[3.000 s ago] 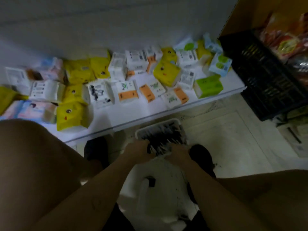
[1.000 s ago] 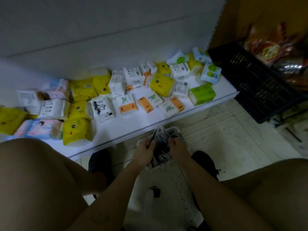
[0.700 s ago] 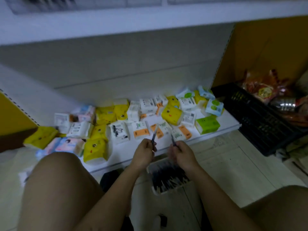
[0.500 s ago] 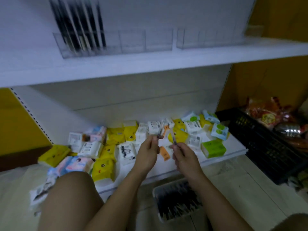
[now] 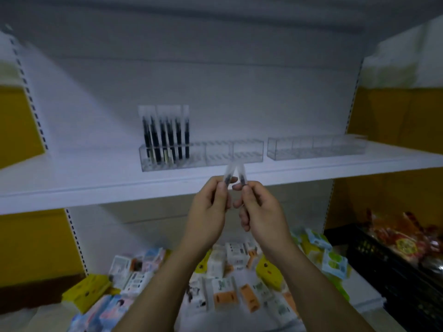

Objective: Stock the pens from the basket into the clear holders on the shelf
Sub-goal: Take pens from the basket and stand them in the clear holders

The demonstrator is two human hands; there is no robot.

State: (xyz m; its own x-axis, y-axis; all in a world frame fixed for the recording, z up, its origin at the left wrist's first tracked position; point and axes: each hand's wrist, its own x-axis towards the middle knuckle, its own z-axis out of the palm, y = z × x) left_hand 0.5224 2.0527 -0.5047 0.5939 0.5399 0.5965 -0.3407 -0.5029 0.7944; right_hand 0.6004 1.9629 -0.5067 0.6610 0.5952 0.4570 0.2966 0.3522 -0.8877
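Note:
My left hand (image 5: 208,212) grips one packaged pen (image 5: 227,174) and my right hand (image 5: 260,213) grips another packaged pen (image 5: 241,175); both pens point up and lean towards each other just below the white shelf (image 5: 96,185). On that shelf stands a clear holder (image 5: 215,155) with several black pens (image 5: 165,137) upright in its left compartments; the right compartments hold nothing. A second clear holder (image 5: 314,147) sits to its right. The basket is out of view.
The lower shelf (image 5: 366,293) carries several tissue packs (image 5: 225,293) in yellow, white and orange. A black crate (image 5: 393,271) with red snack packets (image 5: 405,238) stands at the right. Yellow side panels flank the white shelving.
Both hands picked a pen each out of the basket on the floor and rose to the upper shelf. My view tilted up, so the basket dropped out of sight and the holders appeared.

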